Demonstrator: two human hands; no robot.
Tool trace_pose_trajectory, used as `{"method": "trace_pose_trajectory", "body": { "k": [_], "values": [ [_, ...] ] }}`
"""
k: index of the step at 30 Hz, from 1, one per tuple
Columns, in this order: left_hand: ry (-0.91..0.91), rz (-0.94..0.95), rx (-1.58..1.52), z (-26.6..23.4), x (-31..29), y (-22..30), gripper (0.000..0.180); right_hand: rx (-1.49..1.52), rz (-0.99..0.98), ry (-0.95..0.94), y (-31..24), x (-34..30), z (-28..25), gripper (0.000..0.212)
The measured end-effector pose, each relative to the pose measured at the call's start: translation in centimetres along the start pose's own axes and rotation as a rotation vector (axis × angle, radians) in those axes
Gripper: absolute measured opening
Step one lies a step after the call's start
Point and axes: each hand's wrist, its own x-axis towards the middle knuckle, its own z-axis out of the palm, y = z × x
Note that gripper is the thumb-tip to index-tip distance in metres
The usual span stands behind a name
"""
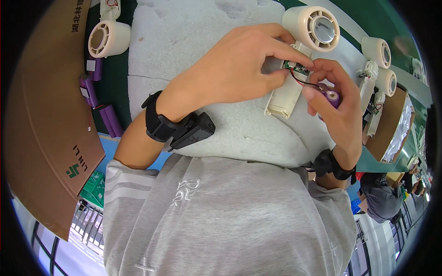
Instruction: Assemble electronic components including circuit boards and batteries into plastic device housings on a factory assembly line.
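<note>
Purple battery cell [332,96] pinched in closed fingers of right hand [338,99]; green circuit board [297,69] gripped by left hand [239,64] fingertips at open cream handle [283,99] of fan [311,28], lying on white foam pad [184,41]. Red and black wires [304,83] seen between board and cell. More purple cells [99,99] placed left of pad

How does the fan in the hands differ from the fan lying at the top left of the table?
The held fan has its handle open, showing a green circuit board with red and black wires; the top-left fan shows no such opening. The held fan lies on white foam under the left hand; the top-left fan lies untouched on the green table. Both are cream-coloured with a round head.
</note>
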Motion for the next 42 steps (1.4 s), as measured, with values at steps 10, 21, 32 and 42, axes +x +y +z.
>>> {"method": "trace_pose_trajectory", "body": {
  "k": [10,21,32,42],
  "values": [
    [0.234,0.435,0.166,-1.5,0.9,-1.0,0.032,0.277,0.052,0.056,0.4,0.3,-0.9,0.035],
    [0.051,-0.345,-0.209,-2.1,1.2,1.7,0.033,-0.605,-0.289,0.391,0.4,-0.1,-0.3,0.017],
    [0.116,-0.095,-0.162,-1.4,1.1,1.3,0.031,-0.794,-0.431,0.437,0.2,-0.7,1.1,0.009],
    [0.070,-0.362,-0.193,-1.2,1.2,1.5,0.029,-0.934,-0.488,0.473,0.2,-0.5,1.9,0.007]
  ]
}}
